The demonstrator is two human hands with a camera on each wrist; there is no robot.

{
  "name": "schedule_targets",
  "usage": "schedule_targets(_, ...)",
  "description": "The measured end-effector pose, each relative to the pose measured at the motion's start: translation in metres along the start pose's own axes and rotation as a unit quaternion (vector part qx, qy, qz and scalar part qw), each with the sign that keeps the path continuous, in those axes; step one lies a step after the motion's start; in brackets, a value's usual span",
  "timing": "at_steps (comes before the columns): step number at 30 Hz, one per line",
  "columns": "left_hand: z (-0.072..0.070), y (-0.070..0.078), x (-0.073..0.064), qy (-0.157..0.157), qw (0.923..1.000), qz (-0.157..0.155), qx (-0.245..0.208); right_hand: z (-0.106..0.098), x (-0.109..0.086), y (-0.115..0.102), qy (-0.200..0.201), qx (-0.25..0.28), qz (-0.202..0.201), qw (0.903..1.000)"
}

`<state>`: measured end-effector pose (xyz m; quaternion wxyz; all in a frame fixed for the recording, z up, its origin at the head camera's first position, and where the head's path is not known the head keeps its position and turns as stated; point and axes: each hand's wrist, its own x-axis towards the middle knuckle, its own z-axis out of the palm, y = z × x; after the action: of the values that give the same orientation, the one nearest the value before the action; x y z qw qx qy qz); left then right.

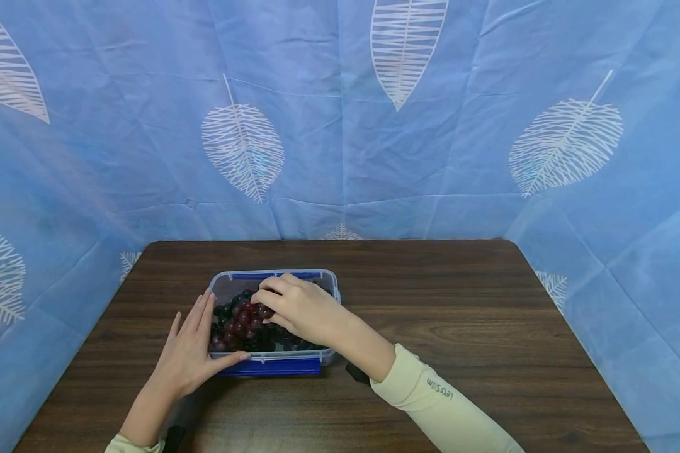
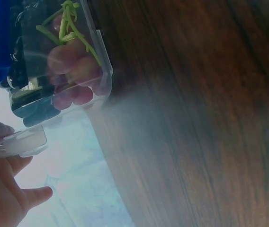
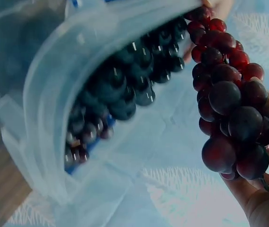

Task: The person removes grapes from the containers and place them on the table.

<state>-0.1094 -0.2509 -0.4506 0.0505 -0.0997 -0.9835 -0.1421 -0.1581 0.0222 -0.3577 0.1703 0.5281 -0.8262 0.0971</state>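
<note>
A clear plastic food container (image 1: 328, 360) with blue locking clips sits on the table, holding bunches of dark and red grapes. My right hand (image 1: 297, 308) reaches in over it and grips a bunch of red grapes (image 3: 227, 101); in the right wrist view, fingers and thumb are around one side of the bunch. Dark grapes (image 3: 120, 85) lie in the container beside it. My left hand (image 1: 189, 352) rests against the container's left side, fingers extended, thumb along the front rim. Pinkish grapes on a green stem (image 2: 68, 35) show through the wall in the left wrist view.
The dark wood-grain table (image 1: 459, 327) extends to the right of the container. Behind and around it hangs a blue cloth (image 1: 328, 145) with white leaf prints. A blue clip (image 1: 272, 367) sticks out at the container's front.
</note>
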Motion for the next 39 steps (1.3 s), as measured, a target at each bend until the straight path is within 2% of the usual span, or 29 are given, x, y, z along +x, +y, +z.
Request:
schedule_targets(6, 0.000, 0.000, 0.000, -0.002, 1.0000, -0.002, 0.009, -0.015, -0.004, 0.014, 0.039, 0.026, 0.013, 0.9988)
schedule_targets(11, -0.001, 0.000, -0.001, -0.006, 1.0000, -0.003, 0.006, -0.026, -0.008, 0.025, 0.059, 0.025, 0.034, 0.9974)
schedule_targets(25, -0.002, 0.001, 0.000, -0.006, 1.0000, -0.003, 0.001, -0.046, -0.023, 0.048, 0.091, 0.013, 0.092, 0.9916)
schedule_targets(39, -0.003, 0.001, 0.000, -0.010, 0.9999, -0.005, -0.002, -0.055, -0.045, 0.073, 0.116, -0.013, 0.146, 0.9824)
